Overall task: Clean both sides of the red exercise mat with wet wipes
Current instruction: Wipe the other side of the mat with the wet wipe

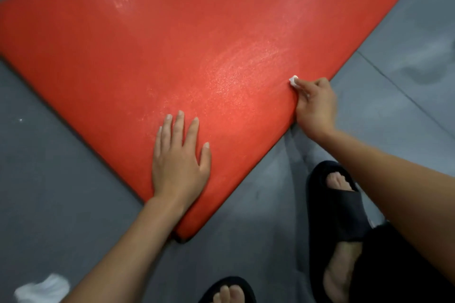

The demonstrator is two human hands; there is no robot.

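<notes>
Scene: a flat red foam exercise mat (197, 39) is seen laid corner-on across a grey tiled floor (61, 192), its near corner pointing at two feet in black open-toed slippers (337, 204).

Left hand: the left hand (179, 162) is pressed palm-down on the mat near that corner, fingers straight and spread — nothing is grasped.

Right hand: the right hand (315, 103) is curled at the mat's right edge, and a small bunched white wet wipe (293, 80) is pinched at the fingertips, touching the red surface just inside the edge.

Surface: a pale, damp-looking sheen is visible in streaks beside the wipe and further up the mat — judged to be ground already covered; the strip nearest the left hand looks duller.

Step in hand: the upper face is being wiped along the right border; the underside is judged not yet dealt with, though it is hidden.

How it is done well: the mat should be kept pinned by the flat hand so it is not dragged; the wipe is best opened out wider, since little of it meets the mat; strokes should be overlapped and run off the edge.

Also seen: a crumpled white object (41, 288) lies blurred on the floor at lower left — possibly a spent wipe, but it cannot be told.
</notes>
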